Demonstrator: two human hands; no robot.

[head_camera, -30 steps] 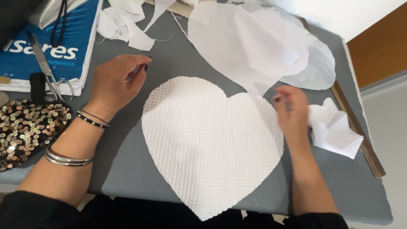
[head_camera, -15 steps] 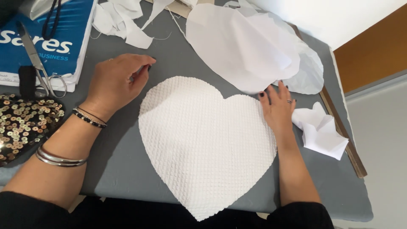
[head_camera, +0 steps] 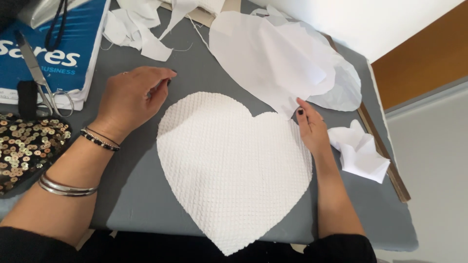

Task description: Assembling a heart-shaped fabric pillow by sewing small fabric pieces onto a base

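A large white textured fabric heart (head_camera: 229, 165) lies flat on a grey padded board (head_camera: 131, 195). My left hand (head_camera: 131, 97) rests on the board just beyond the heart's upper left lobe, fingers curled, holding nothing. My right hand (head_camera: 312, 129) lies flat on the heart's right edge, fingers stretched toward a pile of smooth white heart-shaped sheets (head_camera: 278, 58) behind it.
Scissors (head_camera: 41, 80) lie on a blue and white package (head_camera: 48, 53) at far left. A sequinned fabric piece (head_camera: 24, 146) sits below it. White scraps (head_camera: 136, 29) lie at the back, crumpled white paper (head_camera: 360, 151) at right by a wooden strip (head_camera: 385, 160).
My right hand slid from the crumpled paper's side onto the heart's right edge and up toward the white sheets. My left hand stayed put.
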